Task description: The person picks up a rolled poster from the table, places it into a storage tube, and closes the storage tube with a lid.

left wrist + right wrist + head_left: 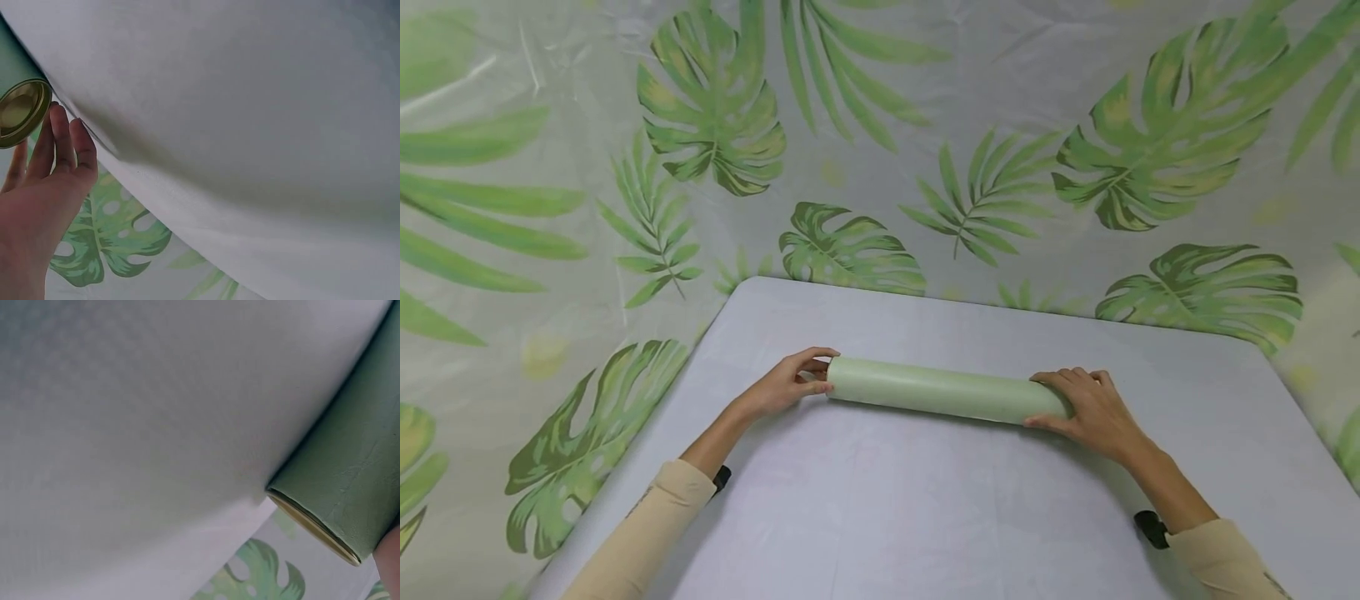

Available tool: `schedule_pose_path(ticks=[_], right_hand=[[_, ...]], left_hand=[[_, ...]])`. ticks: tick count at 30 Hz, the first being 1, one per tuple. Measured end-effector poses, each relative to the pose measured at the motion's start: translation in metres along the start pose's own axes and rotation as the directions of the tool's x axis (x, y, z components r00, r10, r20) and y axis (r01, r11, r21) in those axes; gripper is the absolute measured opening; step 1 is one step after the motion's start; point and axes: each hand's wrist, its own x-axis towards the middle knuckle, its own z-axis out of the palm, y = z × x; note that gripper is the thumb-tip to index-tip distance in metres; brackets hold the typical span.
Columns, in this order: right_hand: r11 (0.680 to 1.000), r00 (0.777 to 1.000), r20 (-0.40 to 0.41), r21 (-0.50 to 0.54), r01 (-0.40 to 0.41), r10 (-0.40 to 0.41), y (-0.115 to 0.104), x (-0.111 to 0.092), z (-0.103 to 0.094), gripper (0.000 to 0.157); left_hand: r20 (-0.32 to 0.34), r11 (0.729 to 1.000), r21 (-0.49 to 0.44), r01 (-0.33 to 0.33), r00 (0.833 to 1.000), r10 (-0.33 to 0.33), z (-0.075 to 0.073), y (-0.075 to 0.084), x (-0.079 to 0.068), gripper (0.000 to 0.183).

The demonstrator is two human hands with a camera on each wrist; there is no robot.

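Observation:
A long pale green cardboard tube [936, 390] lies crosswise over the white table, its right end slightly nearer to me than its left. At the left end, the thumb and fingers of my left hand [788, 383] pinch the rim. A recessed gold metal end [25, 112] shows there in the left wrist view, beside the fingertips. My right hand [1086, 410] grips the other end from above, thumb on the near side and fingers over the far side. The right wrist view shows the tube's green wall [350, 469] with a gold rim [315, 530] and only a sliver of that hand.
The white table [887, 517] has rounded far corners. Behind it and to the left hangs a pale sheet [865, 175] printed with green leaves. Dark bands sit at both wrists, below beige sleeves [647, 525].

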Motion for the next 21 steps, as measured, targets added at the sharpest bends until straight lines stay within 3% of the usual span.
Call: schedule_pose_path(ticks=[9,13,16,21], right_hand=[[0.993,0.989,0.094,0.008,-0.118,0.117,-0.005,-0.007,-0.019,0.072],[0.984,0.981,0.095,0.037,-0.172,0.168,0.002,-0.017,-0.036,0.070],[0.976,0.975,0.075,0.046,-0.212,0.208,0.013,-0.025,-0.048,0.071],[0.959,0.957,0.070,-0.013,-0.282,0.283,0.029,-0.039,-0.058,0.082]], left_hand=[[0.019,0.991,0.130,0.028,0.999,-0.031,0.001,0.005,0.002,0.069],[-0.048,0.962,0.261,0.075,0.997,-0.065,0.000,0.011,-0.004,0.071],[-0.146,0.905,0.408,0.117,0.987,-0.061,-0.002,0.015,-0.011,0.072],[-0.258,0.774,0.605,0.186,0.966,-0.031,-0.004,0.016,-0.019,0.074]])
